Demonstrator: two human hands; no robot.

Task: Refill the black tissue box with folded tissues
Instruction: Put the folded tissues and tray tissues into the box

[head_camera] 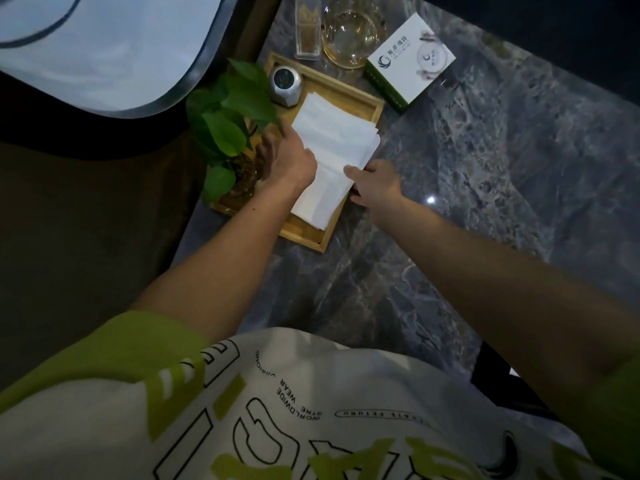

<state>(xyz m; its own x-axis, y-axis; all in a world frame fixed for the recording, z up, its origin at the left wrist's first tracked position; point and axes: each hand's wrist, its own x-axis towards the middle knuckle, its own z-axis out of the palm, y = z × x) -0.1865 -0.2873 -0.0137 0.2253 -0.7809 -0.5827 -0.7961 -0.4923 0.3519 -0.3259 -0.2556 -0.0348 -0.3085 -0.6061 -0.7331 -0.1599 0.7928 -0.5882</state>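
A stack of white folded tissues point(332, 140) lies lengthwise over a wooden tray point(367, 98). My left hand point(291, 157) rests on the stack's left edge, fingers spread flat against it. On the right edge of the stack sits my right hand point(374, 183), thumb on top and fingers curled under the side. No black tissue box shows clearly; a dark edge point(354, 192) peeks out beneath the tissues by my right fingers.
On the tray stand a leafy green plant point(228, 123) in a glass pot and a small silver round device point(285, 85). Behind the tray are a glass holder point(306, 29), a glass bowl point(351, 32) and a white-green box point(410, 62) on the grey marble table point(485, 168).
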